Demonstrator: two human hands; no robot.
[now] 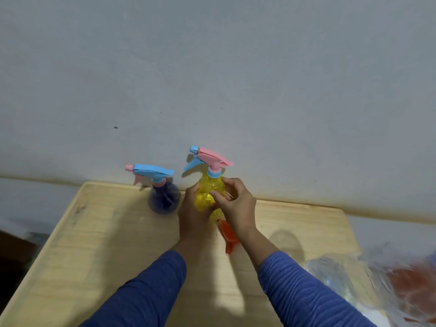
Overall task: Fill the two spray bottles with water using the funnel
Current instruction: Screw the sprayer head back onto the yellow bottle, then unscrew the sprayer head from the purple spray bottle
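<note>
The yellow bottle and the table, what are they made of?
The yellow bottle looks like see-through plastic, shiny, since light glows through it. The table looks like pale wood with a matte finish: faint grain lines run across it.

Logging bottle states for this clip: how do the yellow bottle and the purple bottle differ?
The yellow bottle is gripped by both hands, left hand and right hand; the purple bottle stands untouched. The yellow has a pink sprayer with blue trigger; the purple has the reverse. Both have their sprayers on and sit on the table by the wall.
</note>
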